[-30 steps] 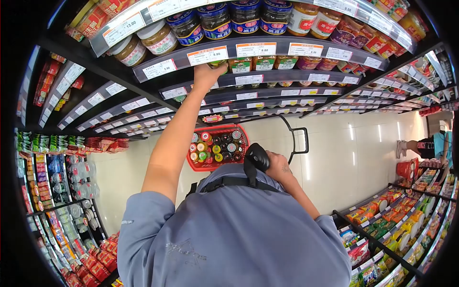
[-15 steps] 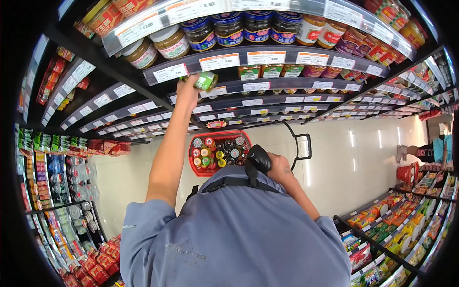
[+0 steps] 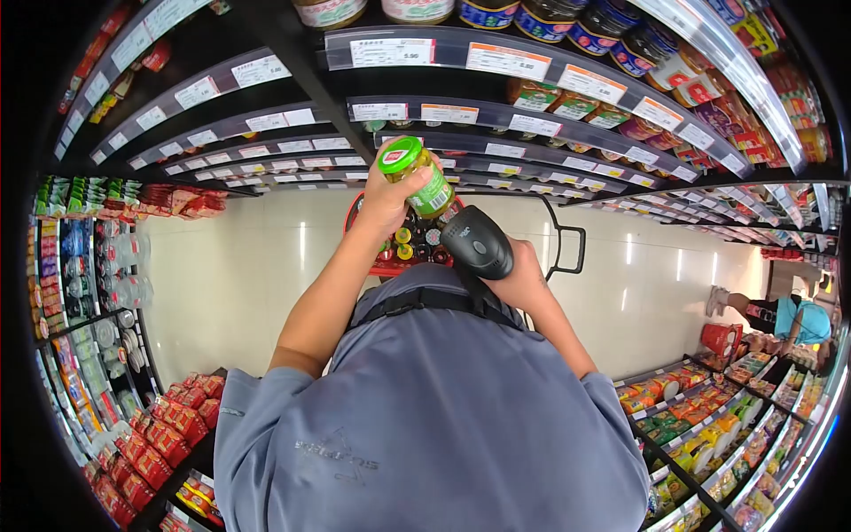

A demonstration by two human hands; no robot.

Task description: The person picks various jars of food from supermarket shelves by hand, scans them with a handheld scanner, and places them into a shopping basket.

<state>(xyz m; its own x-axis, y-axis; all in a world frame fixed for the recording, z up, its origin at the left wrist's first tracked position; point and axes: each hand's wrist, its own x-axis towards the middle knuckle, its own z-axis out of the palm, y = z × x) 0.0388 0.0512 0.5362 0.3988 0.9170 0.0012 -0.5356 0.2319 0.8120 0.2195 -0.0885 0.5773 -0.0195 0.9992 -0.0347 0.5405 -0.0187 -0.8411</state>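
Observation:
In my left hand (image 3: 387, 200) is a glass jar (image 3: 432, 192) with a bright green lid and a green label, tilted so that a barcode on the label shows. My right hand (image 3: 521, 273) grips a black handheld barcode scanner (image 3: 476, 241). The scanner's front end is close to the lower part of the jar; whether they touch I cannot tell. Beneath both hands a red shopping basket (image 3: 381, 268) on the floor holds several jars, partly hidden by my hands, the jar and the scanner.
Store shelves with price labels (image 3: 508, 62) curve across the front, bearing several rows of jars. Red packets (image 3: 168, 443) are stacked at lower left. More shelves of packaged goods (image 3: 709, 443) stand at right. Farther right are a red basket (image 3: 720, 337) and another person (image 3: 802, 319).
My left hand has brought the green-lidded jar from the shelf edge down and right, above the basket. My right hand has raised and turned the scanner toward the jar. The view has shifted.

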